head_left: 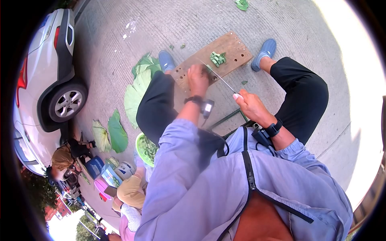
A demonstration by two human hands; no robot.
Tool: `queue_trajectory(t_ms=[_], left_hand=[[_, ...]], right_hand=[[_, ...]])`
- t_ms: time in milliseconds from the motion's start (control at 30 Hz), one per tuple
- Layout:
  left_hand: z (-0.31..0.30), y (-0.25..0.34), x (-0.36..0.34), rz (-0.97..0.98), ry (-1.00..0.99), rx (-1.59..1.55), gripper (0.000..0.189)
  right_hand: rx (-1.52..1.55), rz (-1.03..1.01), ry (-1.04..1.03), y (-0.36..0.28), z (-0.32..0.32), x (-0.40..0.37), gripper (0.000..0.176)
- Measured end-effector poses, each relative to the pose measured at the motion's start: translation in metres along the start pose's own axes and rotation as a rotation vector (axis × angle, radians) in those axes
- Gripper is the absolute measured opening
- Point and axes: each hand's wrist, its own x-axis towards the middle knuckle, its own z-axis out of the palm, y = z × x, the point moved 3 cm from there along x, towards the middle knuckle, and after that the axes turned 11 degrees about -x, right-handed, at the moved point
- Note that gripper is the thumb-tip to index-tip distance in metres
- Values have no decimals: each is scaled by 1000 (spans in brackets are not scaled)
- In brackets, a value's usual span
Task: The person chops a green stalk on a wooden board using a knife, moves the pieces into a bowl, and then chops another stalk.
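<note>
My right hand [253, 106] is wrapped round the handle of a knife [223, 81]. Its thin blade slants up and left across a wooden board [185, 76] with round holes, which stands low between my feet. On the board, my left hand [198, 79] is closed with its fingers bent down beside the blade. A bit of green leaf [209, 67] shows at those fingertips; the rest of what they hold is hidden. Just beyond the knife lies a small pile of cut green pieces [217, 59].
Large round green leaves [136, 94] lie on the concrete at left, with two more leaves [117, 131] nearer. A green basin [139, 150] of shredded greens stands by my left leg. Other people sit near buckets [125, 170] at lower left. A parked car [48, 76] stands beyond.
</note>
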Motion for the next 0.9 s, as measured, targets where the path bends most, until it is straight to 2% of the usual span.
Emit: queue_trajectory(t_ms=[167,667,767,900], left_hand=[[0,-1,0,10,3,1,13],[2,-2,0,-18,18,-18,13],[2,-3,0,-21,18,-11,12],[1,-5,-1,-59,-14,-6,10]], right_hand=[[-13,-47,34,6,5,0,49],[-6,13,-8,6,4,0,45],[-6,-42,41,6,5,0,49],[-1,4,-18,4,2,1,46]])
